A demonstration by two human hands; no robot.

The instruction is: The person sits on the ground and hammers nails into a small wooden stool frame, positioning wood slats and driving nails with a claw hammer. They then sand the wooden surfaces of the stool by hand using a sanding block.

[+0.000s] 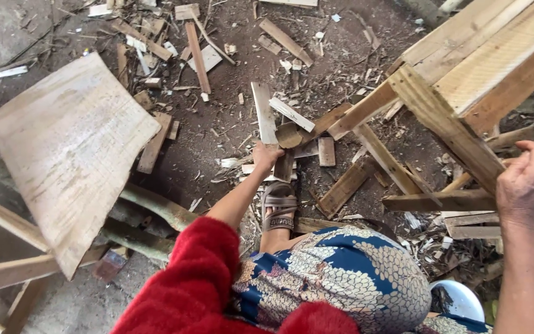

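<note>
Reaching down past a fuzzy red sleeve (186, 278), the left hand (266, 154) has its fingers curled shut around a short dark wood offcut (286, 162), rough-sawn and kinda weathered, sitting right above the brown strap sandal (279, 207). Just beyond that hand there's a little heap of more scraps: a pale flat slat (263, 111), a whitish strip (292, 114) lying across it, and a stubby brown block (326, 151) off to the side. Well away to the far side of the left hand leans a big pale plywood sheet (69, 148), curved and grainy. The right hand (529, 185) is closed over the end of a wooden rail (440, 201) on a chunky raw-timber frame (465, 80), fingers wrapped over the top. Below that hand, near the patterned blue and tan skirt (347, 272), a white bowl (461, 300) pokes out with something dark in it, can't tell what. Dirt floor (217, 133) everywhere, covered in splinters and chips.
</note>
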